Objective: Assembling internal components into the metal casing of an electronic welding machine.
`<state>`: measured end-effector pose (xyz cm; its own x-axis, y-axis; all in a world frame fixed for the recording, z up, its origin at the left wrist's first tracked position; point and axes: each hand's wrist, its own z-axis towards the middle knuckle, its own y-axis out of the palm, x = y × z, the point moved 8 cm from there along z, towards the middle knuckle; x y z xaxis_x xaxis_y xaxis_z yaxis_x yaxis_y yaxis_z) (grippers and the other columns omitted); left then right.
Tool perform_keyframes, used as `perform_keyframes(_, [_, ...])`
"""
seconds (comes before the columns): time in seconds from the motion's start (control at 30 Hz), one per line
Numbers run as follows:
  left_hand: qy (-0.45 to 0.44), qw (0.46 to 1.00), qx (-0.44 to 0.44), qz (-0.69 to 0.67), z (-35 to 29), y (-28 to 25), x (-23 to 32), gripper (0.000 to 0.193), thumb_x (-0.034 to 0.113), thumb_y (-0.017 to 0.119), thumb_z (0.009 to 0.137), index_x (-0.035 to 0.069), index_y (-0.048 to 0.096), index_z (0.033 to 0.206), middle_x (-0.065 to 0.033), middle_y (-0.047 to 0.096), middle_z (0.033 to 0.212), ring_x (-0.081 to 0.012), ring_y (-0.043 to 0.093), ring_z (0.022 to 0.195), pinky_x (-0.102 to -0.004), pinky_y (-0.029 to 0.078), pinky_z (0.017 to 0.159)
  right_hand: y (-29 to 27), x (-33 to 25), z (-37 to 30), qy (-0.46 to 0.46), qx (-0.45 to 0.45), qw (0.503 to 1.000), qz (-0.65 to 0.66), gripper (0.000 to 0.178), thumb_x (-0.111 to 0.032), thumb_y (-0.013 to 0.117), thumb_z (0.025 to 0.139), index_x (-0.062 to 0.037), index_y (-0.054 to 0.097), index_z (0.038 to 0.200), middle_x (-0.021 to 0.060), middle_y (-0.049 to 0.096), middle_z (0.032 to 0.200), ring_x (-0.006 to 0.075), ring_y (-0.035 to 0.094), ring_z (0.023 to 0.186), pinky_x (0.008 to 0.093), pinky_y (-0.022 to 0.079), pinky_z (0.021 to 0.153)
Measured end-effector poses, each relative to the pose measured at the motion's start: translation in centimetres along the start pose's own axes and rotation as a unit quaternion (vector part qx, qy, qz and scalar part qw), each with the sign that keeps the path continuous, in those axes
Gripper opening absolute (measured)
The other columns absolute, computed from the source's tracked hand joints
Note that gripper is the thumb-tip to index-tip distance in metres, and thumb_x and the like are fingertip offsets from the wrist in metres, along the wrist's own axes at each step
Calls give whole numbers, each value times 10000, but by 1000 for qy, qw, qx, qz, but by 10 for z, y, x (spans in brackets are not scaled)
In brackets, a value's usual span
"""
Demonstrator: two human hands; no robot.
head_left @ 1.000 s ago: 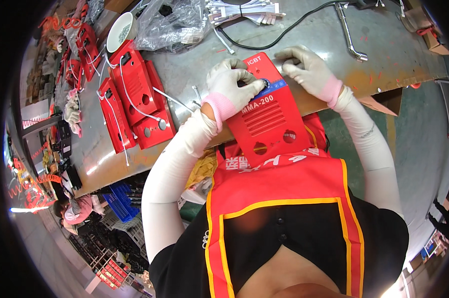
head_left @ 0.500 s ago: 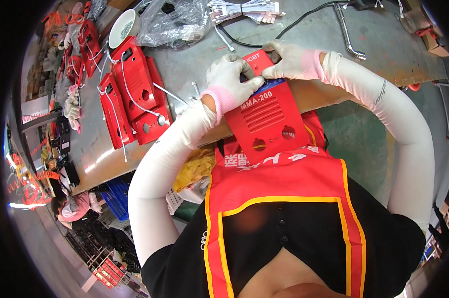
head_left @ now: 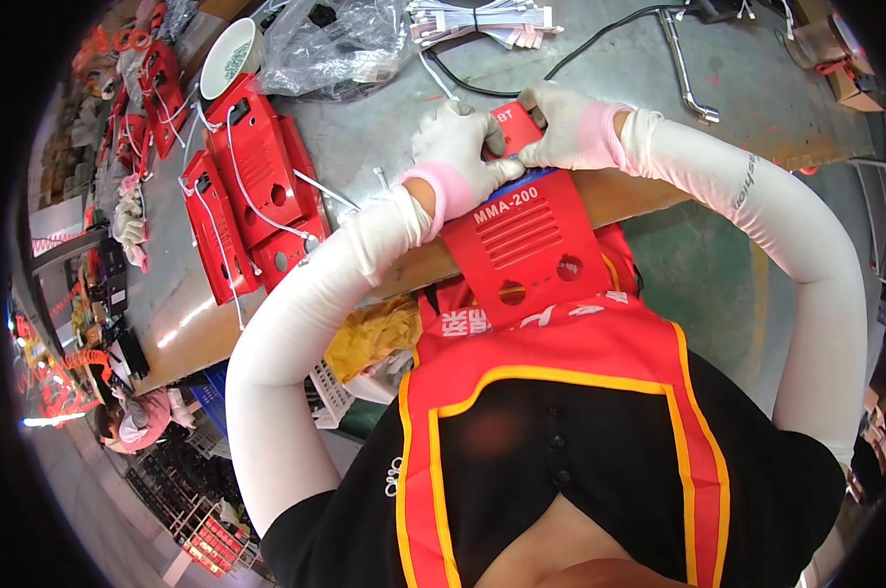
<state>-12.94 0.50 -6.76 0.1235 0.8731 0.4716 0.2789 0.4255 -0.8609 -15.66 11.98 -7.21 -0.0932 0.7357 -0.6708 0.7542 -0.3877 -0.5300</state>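
Observation:
A red metal panel (head_left: pixel 526 235) with slots and two round holes leans between the bench edge and my apron. Across its upper part runs a blue strip, mostly covered by my fingers. My left hand (head_left: pixel 455 155), in a white glove with a pink cuff, grips the panel's upper left side, thumb on the strip. On the opposite upper side, my right hand (head_left: pixel 568 125), gloved alike, closes around the edge with its thumb toward the strip. The fingertips behind the panel are hidden.
Left on the metal bench (head_left: pixel 374 132) lie several red panels (head_left: pixel 257 171) with white cables. Behind them are a white bowl (head_left: pixel 229 59) of small parts and clear plastic bags (head_left: pixel 335 54). A cable bundle (head_left: pixel 482 22) and a socket wrench (head_left: pixel 688 73) lie farther back. Another person (head_left: pixel 139 421) is far left.
Both hands stay on the red panel, and my left thumb and fingers have shifted slightly along its upper part. The view has tilted a little, so the bench things sit farther left.

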Motion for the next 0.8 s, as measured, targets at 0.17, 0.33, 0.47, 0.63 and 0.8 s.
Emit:
perform_keyframes(0.17, [-8,1000,20,18,-4,1,-5,311,364,826,651,151,707,843,-131,602,983,-310,568,983,-407,461,866,1,2,2,-27,30,999,-31,678,-196,779,752,85,450,1274,235,593,1162,300,604,1079,350,505,902])
perform_keyframes(0.33, [59,988,88,-113,-14,-3,-6,332,266,832,619,106,683,869,-116,608,937,-297,558,975,-404,450,854,0,37,-5,-107,128,963,213,525,-195,643,827,66,504,1262,193,612,1127,236,631,957,329,514,831])
perform_keyframes(0.47, [191,961,196,-34,-37,-9,25,386,182,814,590,136,705,957,-76,625,1032,-291,530,1071,-425,384,948,1,54,-30,-124,154,906,374,363,-108,463,948,4,498,1291,86,583,1049,95,571,826,248,508,764])
perform_keyframes(0.63, [213,952,203,-79,-36,-8,24,275,117,779,623,123,713,890,-49,647,968,-279,560,1029,-414,407,916,3,52,-41,-152,208,880,400,344,-125,481,955,-4,510,1276,62,589,1033,88,568,803,237,503,745])
perform_keyframes(0.8, [241,938,233,-87,-38,-11,30,207,121,766,612,126,704,810,-29,645,869,-283,575,955,-425,420,886,6,50,-43,-154,216,866,423,327,-99,497,946,-8,523,1259,49,594,1009,77,563,793,230,499,735])
